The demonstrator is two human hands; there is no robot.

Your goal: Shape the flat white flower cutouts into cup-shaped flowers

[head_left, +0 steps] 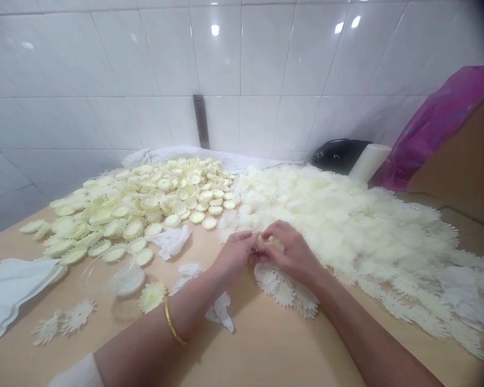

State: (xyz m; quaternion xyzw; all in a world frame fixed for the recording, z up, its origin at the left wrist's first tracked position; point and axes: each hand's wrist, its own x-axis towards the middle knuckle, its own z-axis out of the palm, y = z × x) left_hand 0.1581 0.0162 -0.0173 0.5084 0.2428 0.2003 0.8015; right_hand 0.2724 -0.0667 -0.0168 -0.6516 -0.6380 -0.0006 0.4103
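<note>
My left hand (234, 253) and my right hand (292, 251) meet over the middle of the table. Their fingers are closed and pinch a small pale flower-shaped piece (262, 239), mostly hidden by the fingers. Just below my right hand lie several flat, frilly-edged white flower pieces (284, 290), overlapping. Beyond my left hand rises a heap of pale yellow cup-shaped flower pieces (161, 199) with toothed rims. To the right spreads a large heap of flat white flower pieces (334, 215). A single yellowish flower piece (152, 297) rests near my left wrist.
A clear plastic tub (125, 279) stands at left, near two loose flat flower pieces (76, 316) and white sheets (12, 290). Crumpled tissues (171, 242) lie about. At the back right are a black item (339, 153), a white roll (370, 163) and a purple bag (435, 123).
</note>
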